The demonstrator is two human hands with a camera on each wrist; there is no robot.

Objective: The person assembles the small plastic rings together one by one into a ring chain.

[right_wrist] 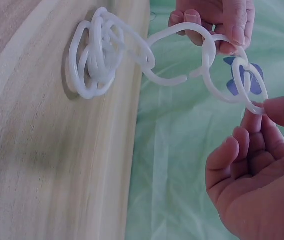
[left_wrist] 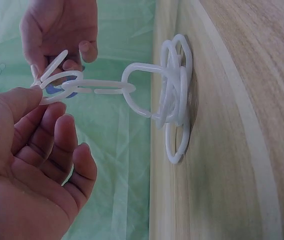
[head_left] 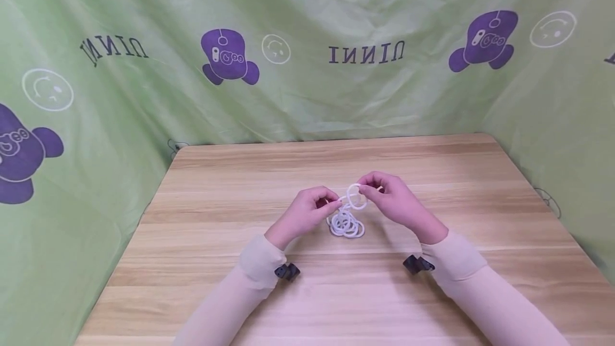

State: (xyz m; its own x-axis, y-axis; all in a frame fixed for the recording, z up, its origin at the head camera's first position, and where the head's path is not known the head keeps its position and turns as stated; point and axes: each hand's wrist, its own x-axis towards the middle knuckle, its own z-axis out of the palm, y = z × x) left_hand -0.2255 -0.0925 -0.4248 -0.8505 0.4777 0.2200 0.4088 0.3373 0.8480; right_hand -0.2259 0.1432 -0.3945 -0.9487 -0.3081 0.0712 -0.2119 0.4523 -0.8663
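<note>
A chain of white plastic split rings is held up above the table, its lower part heaped in a pile on the wood. My left hand pinches one ring between thumb and forefinger, close to the chain's upper end. My right hand pinches the ring beside it with thumb and index fingertip. Those two rings touch; whether they are linked I cannot tell. From the left hand's ring, further rings hang down to the pile. Small gaps show in some rings.
The wooden table spreads around both hands. Green printed cloth hangs behind and at both sides. Each sleeve cuff carries a small black device. Thin dark cords show at the table's far left corner and right edge.
</note>
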